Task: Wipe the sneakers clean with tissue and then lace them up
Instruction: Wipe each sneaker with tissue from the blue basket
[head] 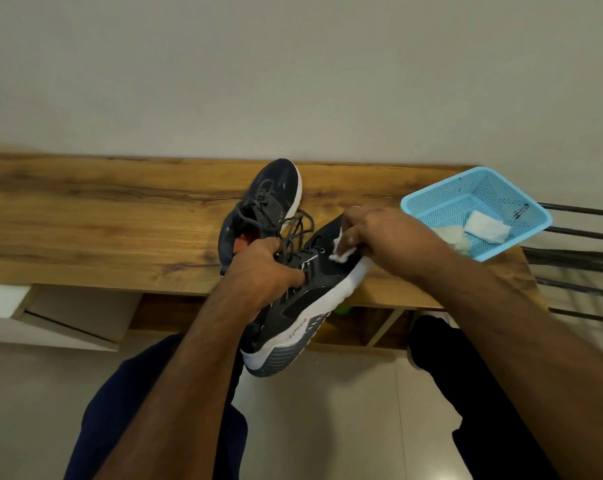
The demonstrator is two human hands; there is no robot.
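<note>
A dark grey sneaker with a white sole [293, 320] is lifted over the front edge of the wooden table [102, 220], toe pointing away. My left hand [262, 268] grips it around the laces and tongue. My right hand [379, 237] pinches a small white tissue [341, 251] and presses it on the toe area of that sneaker. The second dark sneaker [269, 202] lies on the table behind, its grey laces loose and its orange lining showing.
A light blue plastic basket [431, 209] sits at the table's right end with folded white tissues [487, 228] inside. Dark metal bars [584, 237] stand to the right of the table. My legs and the pale floor are below.
</note>
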